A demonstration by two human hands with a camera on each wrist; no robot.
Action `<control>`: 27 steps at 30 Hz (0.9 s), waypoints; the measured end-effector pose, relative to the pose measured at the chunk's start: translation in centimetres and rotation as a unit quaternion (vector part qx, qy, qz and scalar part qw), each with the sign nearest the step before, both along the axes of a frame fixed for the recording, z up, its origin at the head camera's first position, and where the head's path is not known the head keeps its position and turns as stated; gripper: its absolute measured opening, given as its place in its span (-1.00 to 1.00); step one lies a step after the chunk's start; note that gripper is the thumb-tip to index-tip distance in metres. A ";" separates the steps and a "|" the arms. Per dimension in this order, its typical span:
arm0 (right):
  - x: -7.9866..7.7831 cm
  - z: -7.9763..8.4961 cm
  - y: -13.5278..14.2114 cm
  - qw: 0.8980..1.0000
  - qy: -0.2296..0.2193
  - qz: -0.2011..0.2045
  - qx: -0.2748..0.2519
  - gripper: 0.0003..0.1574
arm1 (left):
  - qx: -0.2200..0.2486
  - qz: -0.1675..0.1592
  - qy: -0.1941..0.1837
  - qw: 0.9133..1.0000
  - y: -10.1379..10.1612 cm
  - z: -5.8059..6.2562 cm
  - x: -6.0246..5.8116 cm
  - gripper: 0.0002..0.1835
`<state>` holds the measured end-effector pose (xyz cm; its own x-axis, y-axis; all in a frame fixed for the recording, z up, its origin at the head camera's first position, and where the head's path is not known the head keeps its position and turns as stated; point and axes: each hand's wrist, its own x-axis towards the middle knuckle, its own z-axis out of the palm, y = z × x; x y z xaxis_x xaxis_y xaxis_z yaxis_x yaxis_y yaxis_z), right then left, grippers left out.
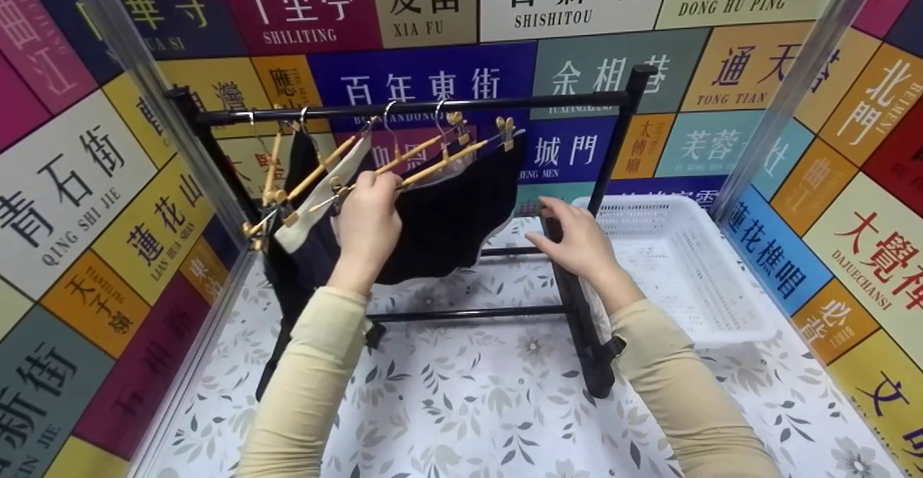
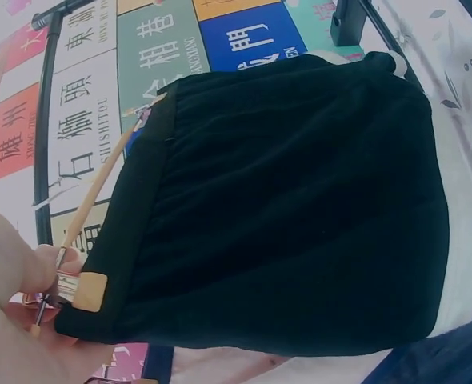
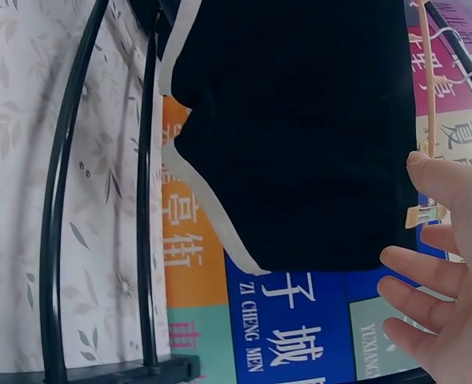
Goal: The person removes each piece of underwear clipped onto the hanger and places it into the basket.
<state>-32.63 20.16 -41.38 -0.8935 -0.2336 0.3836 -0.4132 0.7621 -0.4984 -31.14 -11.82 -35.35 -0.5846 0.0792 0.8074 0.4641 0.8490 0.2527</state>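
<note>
Black shorts with white trim point(image 1: 461, 211) hang by their waistband from a wooden clip hanger point(image 1: 443, 164), whose hook is over the black rack's top bar point(image 1: 548, 100). With its fingers and thumb, my left hand point(image 1: 369, 222) grips the near end of that hanger; the left wrist view shows a wooden clip point(image 2: 90, 292) right at the fingers. My right hand point(image 1: 580, 236) is apart from the shorts, its fingers spread, in front of the rack's right post. In the right wrist view, that hand point(image 3: 448, 272) overlaps the waistband edge by the other clip point(image 3: 425, 214).
More clip hangers with garments, among them a white-edged one point(image 1: 324, 189), hang on the rack's left. A white plastic basket point(image 1: 743, 319) stands at the right behind the rack. The leaf-patterned tabletop point(image 1: 461, 406) lies in front; sign-covered walls enclose the space.
</note>
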 end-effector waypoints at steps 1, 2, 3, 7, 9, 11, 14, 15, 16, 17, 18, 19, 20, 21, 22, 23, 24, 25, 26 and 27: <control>0.0 0.2 0.1 1.000 0.002 -0.002 0.002 -0.16 | 0.003 -0.002 0.004 1.000 0.0 -0.1 -0.1 -0.89; -0.1 0.4 0.2 1.000 0.004 -0.003 0.004 -0.16 | 0.006 -0.003 0.008 1.000 -0.1 -0.1 -0.1 -0.89; -0.1 0.6 0.3 1.000 0.006 -0.005 0.005 -0.15 | 0.009 -0.005 0.011 1.000 -0.1 -0.2 -0.2 -0.89; -0.5 1.8 0.7 1.000 0.021 -0.009 0.007 -0.16 | 0.020 -0.013 0.019 1.000 -0.2 -0.2 -0.4 -0.88; -0.7 2.5 0.8 0.999 0.029 -0.010 0.008 -0.17 | 0.026 -0.016 0.018 0.999 -0.2 -0.1 -0.4 -0.88; -0.9 3.2 0.9 0.999 0.040 -0.010 0.009 -0.17 | 0.034 -0.020 0.013 0.999 -0.3 0.0 -0.3 -0.87; -1.2 4.1 1.0 0.998 0.058 -0.009 0.013 -0.17 | 0.050 -0.029 0.005 0.998 -0.3 0.1 -0.2 -0.86; -1.2 4.3 1.1 0.998 0.064 -0.008 0.014 -0.17 | 0.054 -0.030 0.004 0.998 -0.4 0.1 -0.1 -0.86; -1.3 4.6 1.1 0.997 0.069 -0.008 0.016 -0.17 | 0.057 -0.031 0.003 0.998 -0.5 0.1 -0.1 -0.86; -1.4 4.8 1.2 0.997 0.074 -0.007 0.017 -0.18 | 0.060 -0.032 0.003 0.998 -0.6 0.1 -0.1 -0.86; -1.5 5.0 1.2 0.997 0.077 -0.007 0.018 -0.18 | 0.063 -0.033 0.003 0.997 -0.7 0.1 -0.1 -0.86; -1.5 5.3 1.3 0.997 0.079 -0.007 0.020 -0.18 | 0.065 -0.034 0.004 0.997 -0.8 0.1 -0.1 -0.86; -1.6 5.4 1.3 0.997 0.080 -0.007 0.021 -0.18 | 0.067 -0.034 0.004 0.997 -0.9 0.1 -0.2 -0.86; -1.6 5.6 1.4 0.997 0.079 -0.006 0.022 -0.18 | 0.071 -0.036 0.004 0.997 -1.0 0.1 -0.2 -0.86; -1.6 5.8 1.4 0.997 0.078 -0.006 0.023 -0.18 | 0.075 -0.039 0.003 0.996 -1.2 0.1 -0.2 -0.86; -1.6 5.9 1.4 0.997 0.076 -0.006 0.023 -0.17 | 0.079 -0.041 0.002 0.996 -1.3 0.2 -0.2 -0.86; -1.6 5.9 1.5 0.997 0.075 -0.006 0.023 -0.17 | 0.084 -0.044 0.002 0.996 -1.4 0.2 -0.2 -0.86; -1.6 6.0 1.5 0.997 0.074 -0.006 0.023 -0.16 | 0.087 -0.045 -0.001 0.995 -1.5 0.2 -0.2 -0.86; -1.6 6.0 1.5 0.997 0.073 -0.006 0.022 -0.15 | 0.090 -0.047 -0.003 0.995 -1.5 0.3 -0.2 -0.85; -1.6 6.1 1.5 0.997 0.072 -0.006 0.020 -0.15 | 0.094 -0.050 -0.004 0.994 -1.6 0.3 -0.2 -0.85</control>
